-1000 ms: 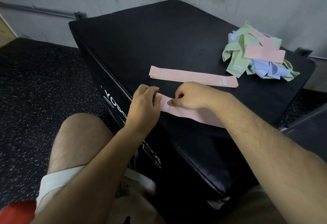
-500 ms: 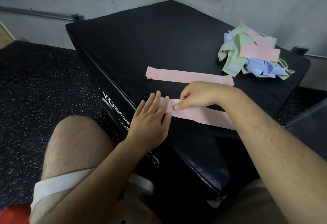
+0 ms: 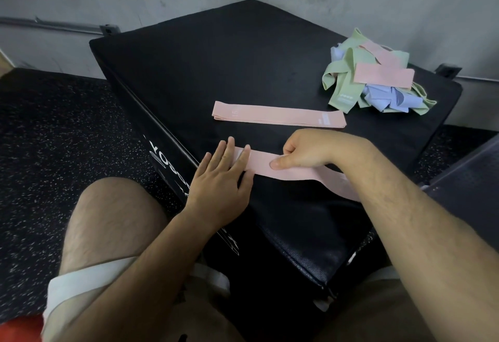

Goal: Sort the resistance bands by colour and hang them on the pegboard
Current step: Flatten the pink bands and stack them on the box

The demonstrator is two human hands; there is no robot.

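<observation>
Press flat, straight-fingered left hand (image 3: 221,179) on near band (image 3: 294,173) at box (image 3: 216,58) edge. Slide right hand (image 3: 305,152), thumb on top and fingers curled pinching it, outward to smooth. Align with second band (image 3: 278,113) beyond; leave far pile (image 3: 378,77) for later.

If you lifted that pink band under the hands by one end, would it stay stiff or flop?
Probably flop: the near pink band lies thin and flat, and the pile of bands is crumpled. Likely light. The left hand presses it flat, the right hand pinches it, so it may wrinkle.
</observation>
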